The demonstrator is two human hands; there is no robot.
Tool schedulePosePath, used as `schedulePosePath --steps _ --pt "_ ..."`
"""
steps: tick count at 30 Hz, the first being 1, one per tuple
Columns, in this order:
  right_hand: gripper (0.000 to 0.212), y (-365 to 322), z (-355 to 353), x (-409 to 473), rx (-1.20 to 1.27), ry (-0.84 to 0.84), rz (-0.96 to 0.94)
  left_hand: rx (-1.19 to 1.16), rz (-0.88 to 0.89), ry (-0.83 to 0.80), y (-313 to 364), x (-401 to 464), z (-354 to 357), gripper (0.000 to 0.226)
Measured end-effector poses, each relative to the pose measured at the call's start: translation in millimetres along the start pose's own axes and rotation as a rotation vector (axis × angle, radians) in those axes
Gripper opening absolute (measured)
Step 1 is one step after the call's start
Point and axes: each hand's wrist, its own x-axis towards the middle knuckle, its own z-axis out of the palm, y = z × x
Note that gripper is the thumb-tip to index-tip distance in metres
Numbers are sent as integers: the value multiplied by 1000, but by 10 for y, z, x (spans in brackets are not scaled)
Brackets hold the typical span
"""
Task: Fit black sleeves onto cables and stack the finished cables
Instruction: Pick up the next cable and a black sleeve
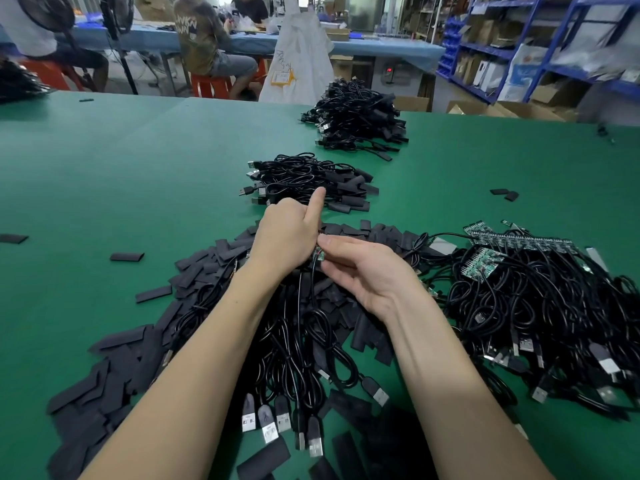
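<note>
My left hand [285,237] and my right hand [360,268] meet over a heap of flat black sleeves [194,271] in the middle of the green table [104,168]. Between them sits a small green circuit board [318,256] at the end of a black cable [311,323]. My right hand pinches the board. My left hand is curled beside it with the index finger pointing up; what it holds is hidden. Bare cables with boards [519,282] lie heaped at the right. Two stacks of sleeved cables lie beyond, the near one [304,181] and the far one [356,116].
Stray sleeves [126,257] lie scattered on the left, and two more [505,194] on the right. USB plugs [277,420] fan out near the front edge. People sit at a blue bench behind the table. Blue shelving [519,46] stands at the back right.
</note>
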Motion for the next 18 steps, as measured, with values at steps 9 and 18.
schedulePosePath --steps 9,18 --pt "14 -240 -250 -62 -266 57 -62 187 -29 -72 -51 -14 -83 77" --pt "5 -301 -327 -99 -142 38 -134 -597 -212 -602 213 -84 -202 12"
